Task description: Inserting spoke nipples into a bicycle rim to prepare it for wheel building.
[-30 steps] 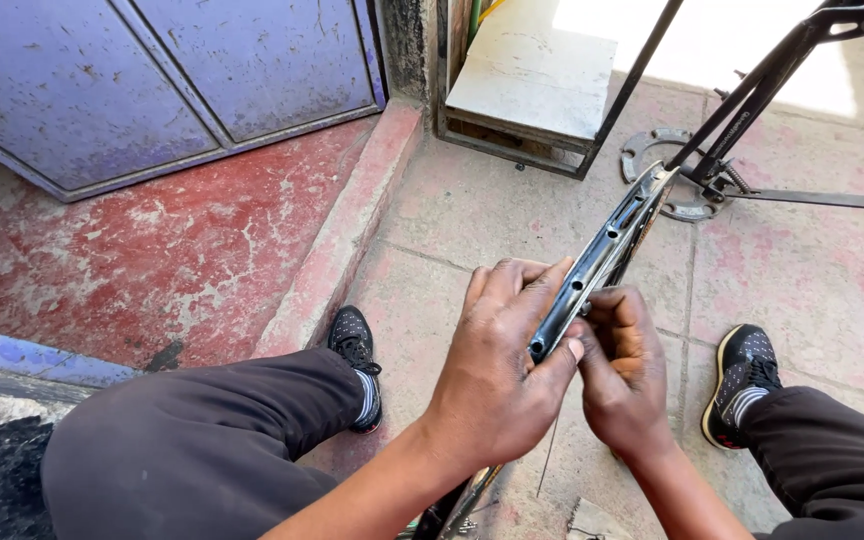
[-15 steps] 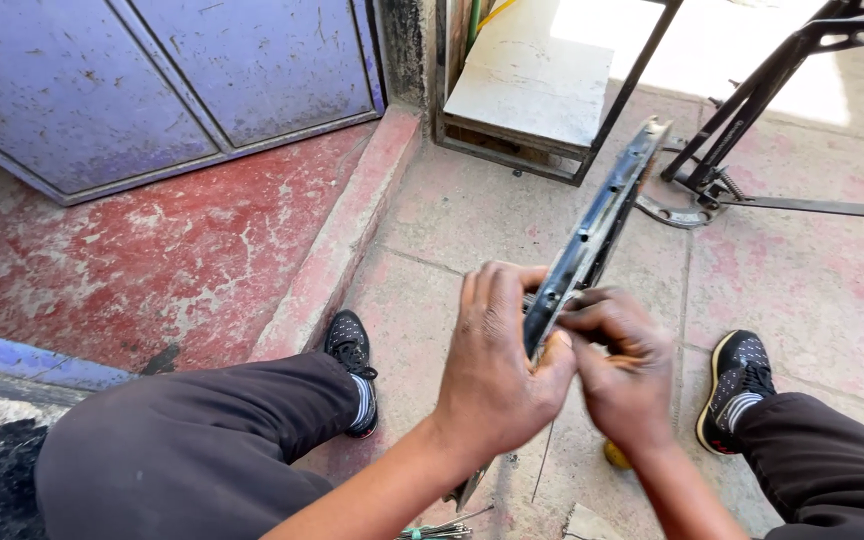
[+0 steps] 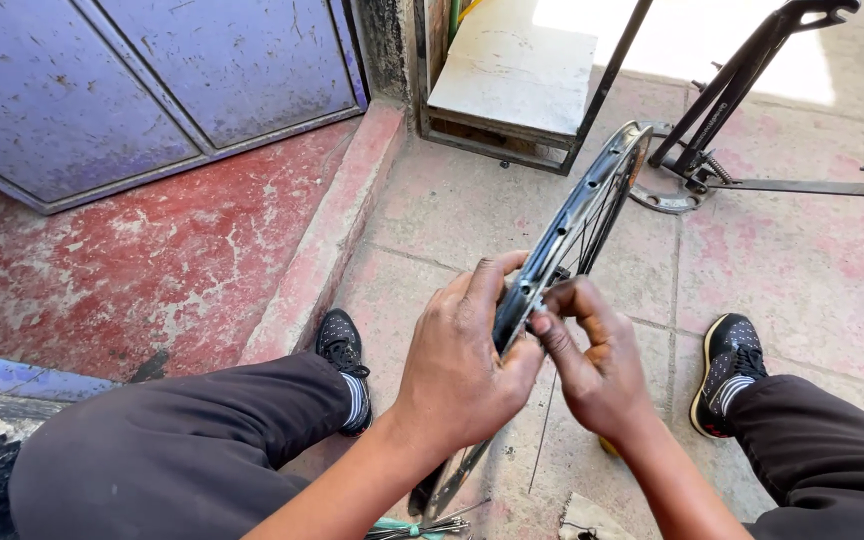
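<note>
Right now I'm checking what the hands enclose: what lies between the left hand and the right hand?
In the head view, the metal wheel rim runs edge-on between the left hand and right hand; both grip it.

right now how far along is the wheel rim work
Done: a few spokes already cross inside the wheel rim. In hand: the left hand grips the rim's edge while the right hand pinches at its inner side, where a spoke meets it. Left: most of the rim's holes look empty, and loose spokes lie on the paving below the hands.
</note>
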